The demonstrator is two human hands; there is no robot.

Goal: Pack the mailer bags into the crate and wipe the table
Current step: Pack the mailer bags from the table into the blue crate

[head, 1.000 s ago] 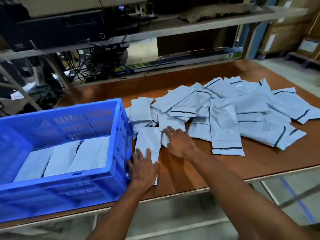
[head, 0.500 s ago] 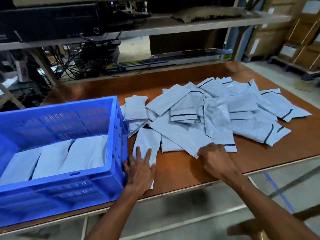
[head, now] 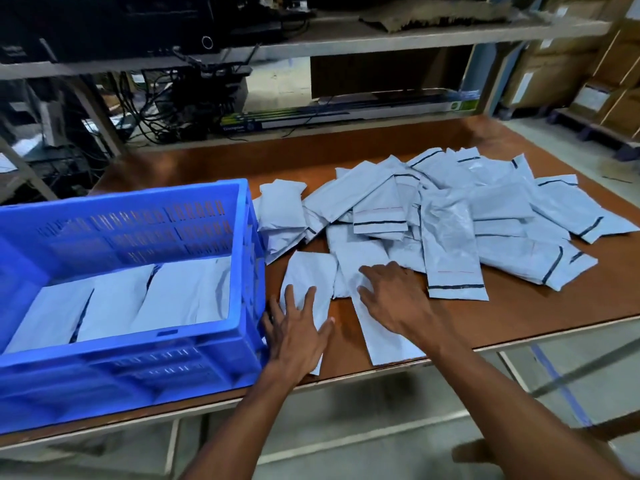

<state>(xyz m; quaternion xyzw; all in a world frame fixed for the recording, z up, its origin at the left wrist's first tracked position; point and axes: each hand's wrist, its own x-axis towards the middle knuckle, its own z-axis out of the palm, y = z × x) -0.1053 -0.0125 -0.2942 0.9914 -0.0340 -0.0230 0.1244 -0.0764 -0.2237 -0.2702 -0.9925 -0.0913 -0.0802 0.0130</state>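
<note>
A blue plastic crate (head: 242, 258) stands on the left of the brown table (head: 540, 317) with several pale grey mailer bags (head: 145, 299) lying flat inside. A loose pile of the same mailer bags (head: 450, 216) covers the table's middle and right. My left hand (head: 298, 334) lies flat with spread fingers on one mailer bag (head: 308, 275) right beside the crate. My right hand (head: 394, 299) rests with spread fingers on a long mailer bag (head: 388, 337) that reaches the table's front edge.
Behind the table runs a low shelf with tangled cables and black equipment (head: 194, 98) and a long flat box (head: 346, 112). Cardboard boxes (head: 568, 71) stand at the far right. The table's front edge (head: 519, 337) is close to my hands.
My right hand has dragged a long mailer bag out of the pile toward the front edge, then moved left onto it. My left hand stays flat on the bag beside the crate.
</note>
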